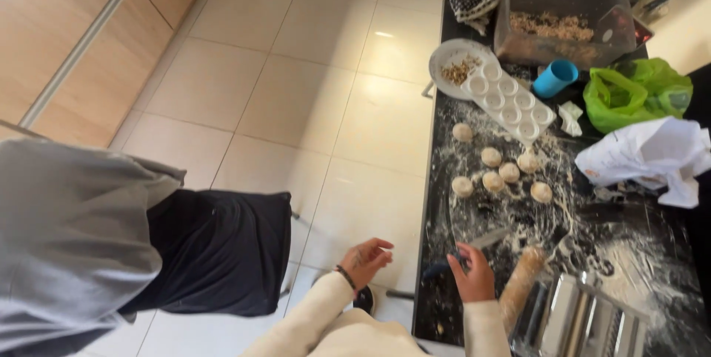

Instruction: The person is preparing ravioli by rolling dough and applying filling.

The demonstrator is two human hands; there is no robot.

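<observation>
My right hand [474, 277] is closed around a knife [468, 247] at the near edge of the floured black counter [437, 305], just left of the rolling pin [521, 284]. Left hand [366, 257] is loosely open, empty, off the counter over the floor. Dough rounds [493, 179] farther back, white mold tray [509, 104] beyond.

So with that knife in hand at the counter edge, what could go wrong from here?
The right hand holds the knife near the edge of the floured black counter; it could slip off towards the person in grey standing close by. The rolling pin lies just beside that hand and might get knocked. The left hand hangs off the counter, steadying nothing.
</observation>
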